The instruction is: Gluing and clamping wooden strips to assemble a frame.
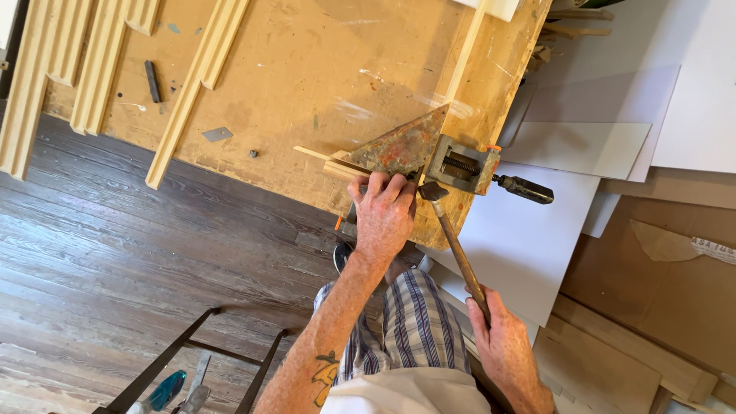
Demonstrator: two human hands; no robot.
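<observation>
A rusty triangular corner clamp sits on the worn plywood workbench, its black screw handle sticking out to the right. Thin pale wood moulding is held in the clamp. My left hand presses down on the moulding at the clamp's near edge, fingers curled over it. My right hand grips the lower end of a wooden-handled hammer. The hammer's head rests right beside my left fingers at the clamp's corner.
Several lengths of pale moulding lie across the bench's left part, near a small black bar. White boards and cardboard are stacked on the right. Dark plank floor and a black metal frame lie lower left.
</observation>
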